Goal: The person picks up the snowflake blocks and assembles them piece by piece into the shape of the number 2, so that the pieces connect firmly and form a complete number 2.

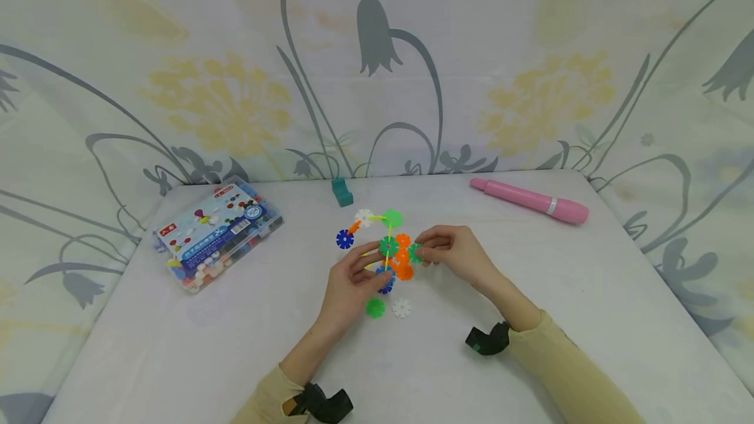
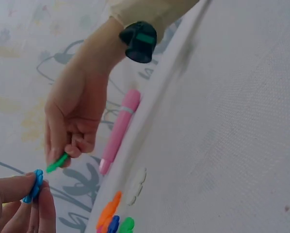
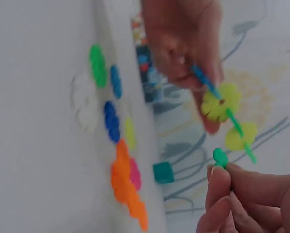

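Flower-shaped plastic discs with slotted edges are at both hands. My left hand (image 1: 352, 283) pinches a blue disc (image 2: 34, 186) between thumb and fingers. From that disc runs a joined chain with a yellow disc (image 3: 221, 101) and a green disc (image 1: 388, 246), held above the table. My right hand (image 1: 456, 252) pinches a separate green disc (image 2: 56, 163) at its fingertips, beside the chain and apart from it in the right wrist view. Whether the white disc (image 1: 364, 217) and dark blue disc (image 1: 344, 239) beyond belong to the chain, I cannot tell.
Orange discs (image 1: 404, 271), a green disc (image 1: 375, 308) and a white disc (image 1: 402, 308) lie on the white table (image 1: 235, 345). Farther off are a clear-lidded case (image 1: 218, 231) of small parts, a teal block (image 1: 341, 192) and a pink pen-shaped object (image 1: 530, 200).
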